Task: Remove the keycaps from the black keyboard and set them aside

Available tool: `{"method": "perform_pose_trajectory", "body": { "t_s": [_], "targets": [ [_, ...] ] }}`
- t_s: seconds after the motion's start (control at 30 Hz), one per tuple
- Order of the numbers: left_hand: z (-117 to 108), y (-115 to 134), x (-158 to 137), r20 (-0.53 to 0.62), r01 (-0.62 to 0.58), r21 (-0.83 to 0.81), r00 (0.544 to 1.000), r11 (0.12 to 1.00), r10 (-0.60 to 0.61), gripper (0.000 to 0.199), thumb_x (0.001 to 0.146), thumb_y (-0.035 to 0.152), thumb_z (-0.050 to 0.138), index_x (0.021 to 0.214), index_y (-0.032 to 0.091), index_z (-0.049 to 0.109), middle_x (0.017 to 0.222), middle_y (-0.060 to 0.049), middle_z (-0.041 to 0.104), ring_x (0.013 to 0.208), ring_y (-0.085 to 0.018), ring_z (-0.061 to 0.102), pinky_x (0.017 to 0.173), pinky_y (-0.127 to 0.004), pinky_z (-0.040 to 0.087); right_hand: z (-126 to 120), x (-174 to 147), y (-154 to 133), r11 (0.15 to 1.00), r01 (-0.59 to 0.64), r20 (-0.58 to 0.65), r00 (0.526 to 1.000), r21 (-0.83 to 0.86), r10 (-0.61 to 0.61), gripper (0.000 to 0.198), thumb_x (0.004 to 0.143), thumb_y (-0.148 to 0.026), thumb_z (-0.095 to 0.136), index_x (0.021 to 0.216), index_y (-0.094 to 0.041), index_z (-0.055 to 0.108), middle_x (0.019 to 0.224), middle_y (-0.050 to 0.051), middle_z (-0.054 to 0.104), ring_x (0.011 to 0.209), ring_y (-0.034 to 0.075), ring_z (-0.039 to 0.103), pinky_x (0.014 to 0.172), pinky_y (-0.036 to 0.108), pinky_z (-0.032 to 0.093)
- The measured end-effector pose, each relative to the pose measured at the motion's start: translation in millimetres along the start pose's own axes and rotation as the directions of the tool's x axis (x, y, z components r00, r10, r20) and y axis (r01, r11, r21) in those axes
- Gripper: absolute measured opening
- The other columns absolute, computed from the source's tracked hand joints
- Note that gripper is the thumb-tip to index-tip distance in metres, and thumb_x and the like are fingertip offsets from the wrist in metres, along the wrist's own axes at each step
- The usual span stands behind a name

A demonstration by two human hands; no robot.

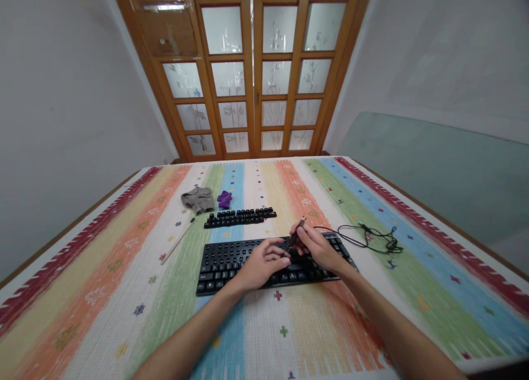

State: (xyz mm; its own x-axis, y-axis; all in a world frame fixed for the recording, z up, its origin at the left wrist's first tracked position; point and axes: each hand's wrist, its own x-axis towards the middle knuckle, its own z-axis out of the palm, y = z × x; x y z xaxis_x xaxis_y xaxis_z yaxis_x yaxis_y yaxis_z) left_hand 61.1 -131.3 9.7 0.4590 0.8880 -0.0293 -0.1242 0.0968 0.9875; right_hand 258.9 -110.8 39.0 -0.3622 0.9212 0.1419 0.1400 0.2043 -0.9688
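A black keyboard [225, 258] lies slightly aslant on the striped tablecloth [264, 330], directly in front of the person, with both hands over its middle and right part. Much of its far left section is stripped to small bare key posts, while full keys remain along the near left edge. Loose black keys [239, 218] stand in rows just beyond it, and its thin black cable [374, 242] lies in loops to the right.

The right hand [312, 243] grips a slim dark tool [294, 237] between thumb and fingers, one end up, the other slanting down toward the keys. The left hand [264, 261] reaches in, palm down, fingers curled and thumb extended beneath them; whether it holds anything cannot be told.
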Motion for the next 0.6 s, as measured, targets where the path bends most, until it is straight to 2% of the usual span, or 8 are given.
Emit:
{"method": "perform_pose_trajectory", "body": {
  "t_s": [0.17,0.27,0.33,0.43,0.5,0.6],
  "targets": [
    [-1,3,1,-0.043,0.047,-0.211,0.997,0.976,-0.057,0.062,0.058,0.031,0.09,0.109,0.014,0.06,0.091,-0.006,0.07,0.082,-0.017,0.069,0.087,-0.035,0.052,0,-9,3,0.998,0.055,0.016,0.998,0.042,-0.056,0.042,0.096,-0.06,0.038,0.094,-0.019,0.048,0.071,-0.002,0.049,0.055,0.011,0.049,0.052,0.026,0.04],
    [-4,3,-1,-0.035,0.062,-0.2,0.997,0.978,-0.07,0.053,0.058,0.033,0.09,0.1,0.014,0.064,0.096,-0.007,0.071,0.084,-0.019,0.071,0.088,-0.037,0.053,0,-13,6,0.998,0.052,0.038,0.998,0.024,-0.053,0.042,0.096,-0.06,0.036,0.095,-0.019,0.049,0.071,-0.001,0.05,0.056,0.013,0.05,0.053,0.026,0.041],
    [-7,5,-2,-0.025,0.045,-0.096,0.999,0.994,-0.048,0.046,0.06,0.037,0.088,0.093,0.013,0.068,0.099,-0.009,0.071,0.089,-0.022,0.07,0.089,-0.038,0.054,0,-14,8,0.998,0.059,0.043,0.997,0.001,-0.059,0.043,0.096,-0.06,0.035,0.097,-0.019,0.049,0.07,-0.001,0.05,0.057,0.013,0.051,0.054,0.027,0.042],
    [-13,9,-3,0.001,-0.061,0.135,0.998,0.989,0.062,0.036,0.065,0.041,0.084,0.085,0.013,0.072,0.105,-0.013,0.07,0.094,-0.023,0.068,0.087,-0.038,0.055,0,-15,7,0.994,0.092,0.048,0.995,-0.064,-0.089,0.044,0.098,-0.058,0.033,0.098,-0.018,0.05,0.071,0.0,0.051,0.058,0.014,0.052,0.056,0.028,0.044],
    [-17,13,-3,0.028,-0.17,0.313,0.985,0.934,0.17,0.029,0.07,0.04,0.082,0.082,0.015,0.074,0.104,-0.012,0.07,0.094,-0.023,0.068,0.085,-0.037,0.055,0,-15,5,0.982,0.117,0.054,0.992,-0.148,-0.11,0.044,0.099,-0.056,0.03,0.095,-0.018,0.051,0.069,0.0,0.051,0.058,0.014,0.052,0.057,0.028,0.043],
    [-20,21,-1,0.086,-0.325,0.53,0.939,0.783,0.332,0.018,0.076,0.035,0.078,0.082,0.018,0.074,0.094,-0.008,0.071,0.09,-0.02,0.067,0.086,-0.036,0.053,0,-15,1,0.954,0.142,0.05,0.99,-0.266,-0.134,0.046,0.1,-0.055,0.026,0.091,-0.018,0.052,0.067,0.0,0.051,0.058,0.014,0.052,0.059,0.028,0.043]
  ]
}}
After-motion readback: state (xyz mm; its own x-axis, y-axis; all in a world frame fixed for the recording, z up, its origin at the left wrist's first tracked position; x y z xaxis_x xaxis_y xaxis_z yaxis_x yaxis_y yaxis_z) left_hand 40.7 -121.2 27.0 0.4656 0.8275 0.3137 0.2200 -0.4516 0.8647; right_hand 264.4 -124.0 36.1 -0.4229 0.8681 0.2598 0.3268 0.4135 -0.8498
